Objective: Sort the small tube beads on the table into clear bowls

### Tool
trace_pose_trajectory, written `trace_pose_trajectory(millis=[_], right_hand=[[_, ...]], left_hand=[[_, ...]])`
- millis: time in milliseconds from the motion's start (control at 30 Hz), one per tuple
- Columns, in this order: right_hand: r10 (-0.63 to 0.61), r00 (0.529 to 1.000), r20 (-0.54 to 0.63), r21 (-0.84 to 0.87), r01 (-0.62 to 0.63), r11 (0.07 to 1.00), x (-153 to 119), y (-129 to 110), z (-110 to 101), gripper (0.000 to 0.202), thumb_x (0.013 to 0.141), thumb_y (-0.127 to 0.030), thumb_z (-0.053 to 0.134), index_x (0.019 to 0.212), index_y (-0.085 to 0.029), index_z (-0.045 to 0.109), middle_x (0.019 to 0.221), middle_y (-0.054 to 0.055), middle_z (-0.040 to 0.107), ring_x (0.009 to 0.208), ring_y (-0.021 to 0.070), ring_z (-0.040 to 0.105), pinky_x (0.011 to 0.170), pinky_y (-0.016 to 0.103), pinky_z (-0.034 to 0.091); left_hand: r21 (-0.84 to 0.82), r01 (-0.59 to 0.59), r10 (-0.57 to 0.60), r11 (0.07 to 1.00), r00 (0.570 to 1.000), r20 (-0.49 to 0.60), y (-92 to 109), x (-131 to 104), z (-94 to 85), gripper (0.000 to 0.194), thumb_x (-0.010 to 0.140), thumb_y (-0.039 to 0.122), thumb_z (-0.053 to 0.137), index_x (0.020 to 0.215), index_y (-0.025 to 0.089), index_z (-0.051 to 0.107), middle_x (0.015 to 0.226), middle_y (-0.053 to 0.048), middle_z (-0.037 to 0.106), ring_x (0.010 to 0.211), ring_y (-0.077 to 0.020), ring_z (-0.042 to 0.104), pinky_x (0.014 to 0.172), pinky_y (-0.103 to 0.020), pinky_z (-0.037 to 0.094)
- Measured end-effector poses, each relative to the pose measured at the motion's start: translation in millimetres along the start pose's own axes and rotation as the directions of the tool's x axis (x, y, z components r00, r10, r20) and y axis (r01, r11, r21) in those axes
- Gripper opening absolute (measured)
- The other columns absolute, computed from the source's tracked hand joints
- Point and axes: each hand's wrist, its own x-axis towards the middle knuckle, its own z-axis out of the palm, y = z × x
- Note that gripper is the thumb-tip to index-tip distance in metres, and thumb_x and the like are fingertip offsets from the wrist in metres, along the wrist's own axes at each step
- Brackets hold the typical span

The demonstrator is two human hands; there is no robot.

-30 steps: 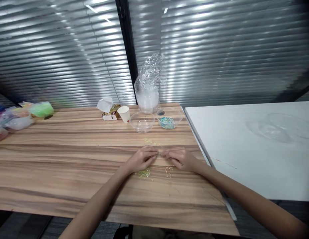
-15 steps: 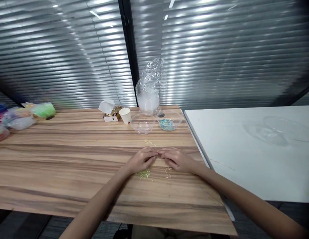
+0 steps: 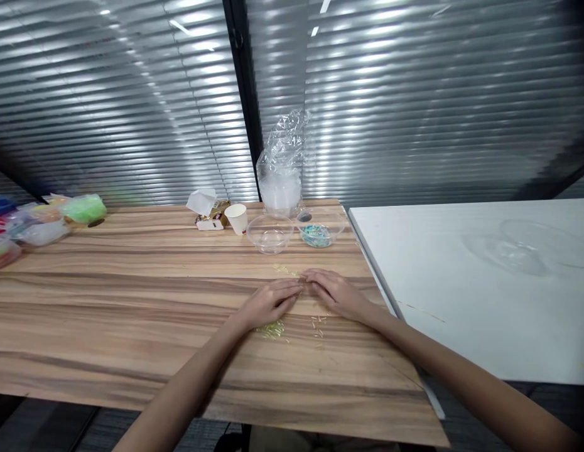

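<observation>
Head view | my left hand and right hand curled narrow, contents untellable | thin yellow-green plastic-looking slivers heaped at left hand's 6 o'clock | dragging that hand back could scatter them

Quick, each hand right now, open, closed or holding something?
Left hand: fingers bent, close to the right fingertips; grip cannot be told.
Right hand: fingers bent downward; whether it holds anything cannot be told.

Glare streaks across blinds — upper-right corner dark
</observation>
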Motion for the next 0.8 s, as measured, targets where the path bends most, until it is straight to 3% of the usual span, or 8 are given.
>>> trace_pose_trajectory(millis=[467,800], right_hand=[[0.042,0.999,0.022,-0.119,-0.039,0.992,0.3,-5.0,0.8,0.027,0.097,-0.021,0.041,0.12,-0.014,0.055,0.119,0.013,0.063,0.111,0.0244,0.059,0.097,0.043,0.048],[0.011,1.0,-0.022,-0.06,-0.012,0.998,2.0,-8.1,-1.4,0.023,0.097,-0.019,0.04,0.113,-0.016,0.056,0.113,0.012,0.065,0.105,0.0231,0.061,0.093,0.042,0.051]], left_hand=[[-0.042,0.023,-0.023,0.999,1.0,0.012,0.1,1.0,-0.9,0.035,0.095,0.016,0.046,0.128,0.02,0.056,0.127,-0.005,0.06,0.121,-0.0177,0.054,0.106,-0.034,0.042],[0.013,-0.006,0.006,1.0,1.0,0.009,-0.5,0.7,-1.1,0.031,0.093,0.014,0.047,0.12,0.018,0.061,0.126,-0.008,0.061,0.119,-0.0197,0.056,0.103,-0.036,0.045]])
